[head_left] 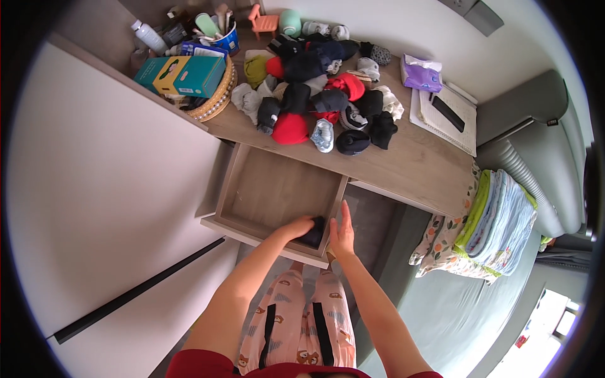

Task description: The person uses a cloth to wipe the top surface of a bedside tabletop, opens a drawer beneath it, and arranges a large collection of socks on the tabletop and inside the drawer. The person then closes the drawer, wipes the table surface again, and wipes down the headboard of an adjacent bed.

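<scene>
The open wooden drawer [277, 183] sticks out below the desktop. Inside it, at the near right corner, my left hand [299, 228] is closed against a rolled black sock bundle [314, 234], partly covering it. My right hand [342, 234] is beside the drawer's right wall, its fingers stretched out and nothing in it. On the desk above lies a pile of sock bundles in black, red, white and grey, among them a red bundle [290, 129], a light blue one [323, 135] and a black one [353, 143] at the front edge.
A woven basket [217, 104] carries a teal box [183, 75] at the desk's left. A purple tissue pack [422, 74] and a notebook [454, 129] with a black phone [448, 113] lie to the right. Folded bedding [504, 217] sits on the bed [454, 302]. A white cabinet [113, 176] borders the left.
</scene>
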Tool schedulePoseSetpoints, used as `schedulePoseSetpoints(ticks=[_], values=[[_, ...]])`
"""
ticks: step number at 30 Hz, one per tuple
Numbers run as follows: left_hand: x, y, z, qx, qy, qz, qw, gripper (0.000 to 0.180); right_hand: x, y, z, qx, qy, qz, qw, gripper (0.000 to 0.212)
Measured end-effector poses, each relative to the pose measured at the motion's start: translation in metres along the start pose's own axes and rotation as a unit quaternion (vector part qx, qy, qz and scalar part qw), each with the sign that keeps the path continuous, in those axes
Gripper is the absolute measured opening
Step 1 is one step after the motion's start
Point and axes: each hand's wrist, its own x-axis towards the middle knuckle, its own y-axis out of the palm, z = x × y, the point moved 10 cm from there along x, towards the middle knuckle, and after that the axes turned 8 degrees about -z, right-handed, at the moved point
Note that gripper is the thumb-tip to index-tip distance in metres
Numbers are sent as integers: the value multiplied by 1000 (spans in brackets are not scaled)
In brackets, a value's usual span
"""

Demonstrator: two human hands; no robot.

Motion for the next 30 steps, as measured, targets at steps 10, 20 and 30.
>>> schedulePoseSetpoints(ticks=[10,20,30], values=[[38,-1,-164,179,81,-233,952,46,-44,-54,-46,-30,53,-57,996,48],[-90,32,-126,322,86,-280,900,52,-16,-57,-27,11,72,-84,994,41],[-99,-23,-115,555,140,-40,819,19,-10,10,22,-78,-111,7,991,42]])
